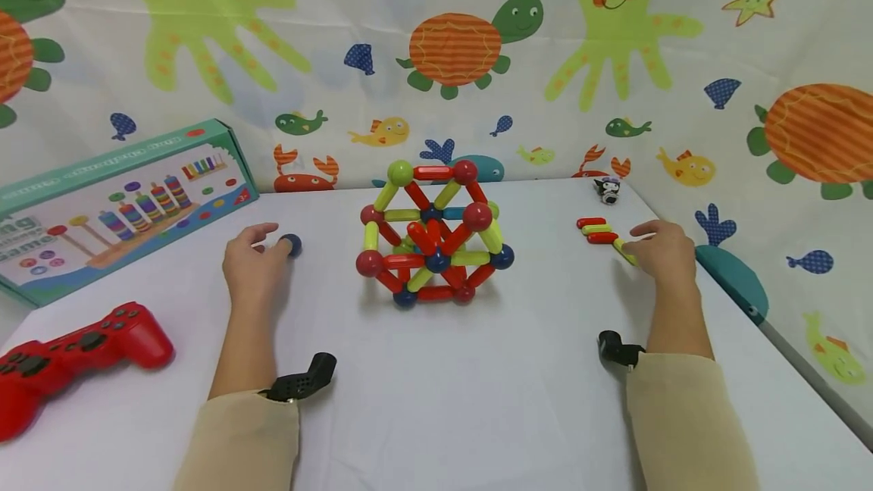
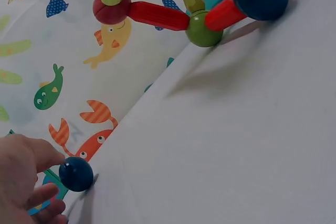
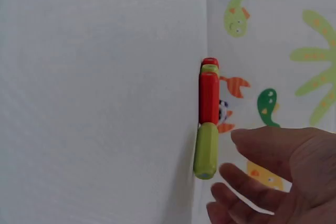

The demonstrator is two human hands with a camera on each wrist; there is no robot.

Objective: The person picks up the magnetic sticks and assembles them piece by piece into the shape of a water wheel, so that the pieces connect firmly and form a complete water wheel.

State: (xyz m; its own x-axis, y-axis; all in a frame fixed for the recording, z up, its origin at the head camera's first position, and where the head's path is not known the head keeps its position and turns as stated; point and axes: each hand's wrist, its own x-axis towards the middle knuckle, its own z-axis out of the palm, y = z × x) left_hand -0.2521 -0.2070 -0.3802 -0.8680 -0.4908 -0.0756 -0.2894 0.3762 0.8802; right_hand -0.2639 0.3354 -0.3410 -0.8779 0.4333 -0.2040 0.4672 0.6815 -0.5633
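A ball-and-rod structure [image 1: 433,233] of red, green and blue pieces stands mid-table; its lower corner [image 2: 202,27] shows in the left wrist view. To its left, my left hand [image 1: 276,242] pinches a dark blue ball [image 1: 292,245] [image 2: 76,174] that rests on the table, thumb and a finger against it. To the right lies a row of loose red and green rods [image 1: 600,233]. My right hand [image 1: 641,245] hovers at the row's near end, fingers relaxed beside the green rod [image 1: 624,251] [image 3: 206,150], apart from it. A red rod [image 3: 209,98] lies just beyond.
A toy box [image 1: 116,203] stands at the back left and a red game controller [image 1: 75,354] lies at the front left. A small black-and-white figure [image 1: 607,189] sits at the back right. The table edge [image 1: 784,339] runs close by my right hand.
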